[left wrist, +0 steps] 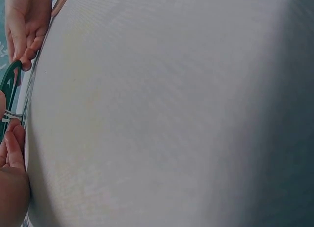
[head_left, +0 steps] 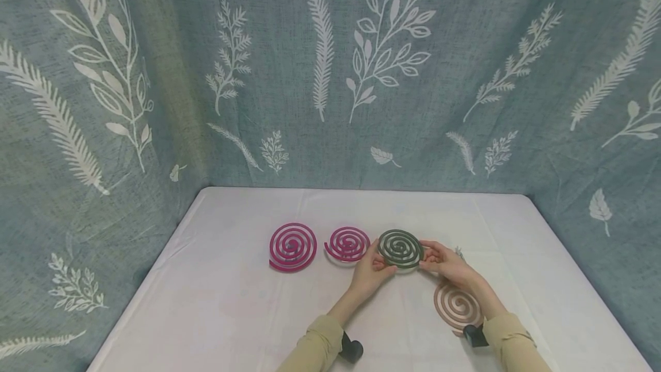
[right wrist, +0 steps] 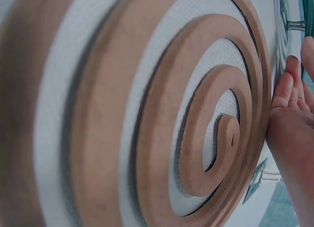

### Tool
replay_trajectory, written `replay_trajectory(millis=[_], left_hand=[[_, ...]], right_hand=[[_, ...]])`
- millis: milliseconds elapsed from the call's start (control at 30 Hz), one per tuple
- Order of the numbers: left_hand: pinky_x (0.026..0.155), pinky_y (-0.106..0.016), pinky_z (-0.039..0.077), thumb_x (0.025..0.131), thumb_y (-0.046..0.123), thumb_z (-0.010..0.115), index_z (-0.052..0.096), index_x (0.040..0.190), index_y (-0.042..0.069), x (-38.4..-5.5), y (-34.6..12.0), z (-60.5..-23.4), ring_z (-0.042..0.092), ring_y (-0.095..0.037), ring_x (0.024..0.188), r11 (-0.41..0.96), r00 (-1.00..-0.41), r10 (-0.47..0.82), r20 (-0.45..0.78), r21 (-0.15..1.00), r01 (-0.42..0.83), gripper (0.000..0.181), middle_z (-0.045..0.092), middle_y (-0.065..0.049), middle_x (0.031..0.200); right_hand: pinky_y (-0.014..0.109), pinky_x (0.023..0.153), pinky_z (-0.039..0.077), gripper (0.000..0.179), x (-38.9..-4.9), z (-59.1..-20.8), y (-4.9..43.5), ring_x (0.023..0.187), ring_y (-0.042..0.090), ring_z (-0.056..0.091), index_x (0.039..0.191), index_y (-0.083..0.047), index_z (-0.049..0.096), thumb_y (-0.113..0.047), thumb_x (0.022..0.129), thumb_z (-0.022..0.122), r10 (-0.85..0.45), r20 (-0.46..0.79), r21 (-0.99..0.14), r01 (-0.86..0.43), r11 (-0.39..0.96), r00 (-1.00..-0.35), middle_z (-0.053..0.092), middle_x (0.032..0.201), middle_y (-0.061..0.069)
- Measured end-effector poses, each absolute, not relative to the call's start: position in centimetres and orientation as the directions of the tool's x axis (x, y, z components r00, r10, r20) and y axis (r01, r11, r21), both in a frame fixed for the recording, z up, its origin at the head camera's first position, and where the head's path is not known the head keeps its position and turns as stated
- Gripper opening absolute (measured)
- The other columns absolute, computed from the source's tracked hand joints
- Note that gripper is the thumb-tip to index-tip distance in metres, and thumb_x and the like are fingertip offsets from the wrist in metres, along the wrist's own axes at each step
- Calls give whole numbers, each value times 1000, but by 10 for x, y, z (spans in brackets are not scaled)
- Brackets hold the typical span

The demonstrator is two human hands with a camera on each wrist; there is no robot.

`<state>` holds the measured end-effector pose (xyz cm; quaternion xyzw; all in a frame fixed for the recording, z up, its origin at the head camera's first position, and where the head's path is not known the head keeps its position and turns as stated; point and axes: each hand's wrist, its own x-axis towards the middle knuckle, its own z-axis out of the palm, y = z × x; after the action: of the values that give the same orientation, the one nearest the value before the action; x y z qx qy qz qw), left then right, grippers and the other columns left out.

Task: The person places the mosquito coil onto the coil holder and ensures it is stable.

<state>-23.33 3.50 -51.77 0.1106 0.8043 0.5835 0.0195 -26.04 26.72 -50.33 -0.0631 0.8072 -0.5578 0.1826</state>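
A dark green mosquito coil [head_left: 400,248] is raised a little above the table, and both hands hold its rim. At its left edge, my left hand [head_left: 368,275] pinches it between thumb and fingers. My right hand [head_left: 454,264] grips the right edge. Under the coil a small metal piece [left wrist: 13,115] shows in the left wrist view, with pale green-grey curves below that I cannot make out. A brown coil [right wrist: 196,94] lies flat on the table beneath my right wrist. Close behind the right hand is a small metal stand [right wrist: 255,182], partly hidden in the head view.
Two magenta coils stand left of the green one: a far-left coil [head_left: 292,247] and a nearer coil [head_left: 348,244] beside the left hand. They all share a white-covered table [head_left: 222,314]. A patterned blue-green cloth [head_left: 289,148] hangs behind and at the sides.
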Motion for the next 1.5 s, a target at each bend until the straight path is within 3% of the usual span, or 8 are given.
replay_trajectory(millis=[233, 733, 1500], left_hand=[[85, -34, 54, 82, 17, 72, 30, 143, -7, -233, 35, -518, 64, -27, 90, 303, -974, 203, 98, 940, 158, 78, 62, -15, 96], [83, -28, 54, 82, 19, 72, 31, 143, -6, -233, 35, -518, 64, -21, 88, 310, -975, 201, 92, 938, 152, 78, 63, -13, 97], [84, -34, 54, 82, 18, 73, 32, 143, -6, -233, 35, -519, 64, -24, 90, 309, -977, 193, 90, 939, 148, 78, 62, -12, 94]], right_hand=[[18, 70, 48, 69, -260, -503, 267, 83, 9, 51, 142, 7, 30, -14, 87, 67, -303, -230, -925, 110, 364, -925, 51, 97, 4], [18, 70, 48, 70, -260, -502, 267, 83, 10, 51, 143, 6, 30, -14, 87, 67, -304, -231, -923, 110, 368, -924, 51, 96, 4], [17, 70, 48, 69, -259, -503, 266, 83, 9, 51, 142, 6, 30, -15, 88, 67, -309, -229, -924, 107, 366, -923, 50, 96, 4]])
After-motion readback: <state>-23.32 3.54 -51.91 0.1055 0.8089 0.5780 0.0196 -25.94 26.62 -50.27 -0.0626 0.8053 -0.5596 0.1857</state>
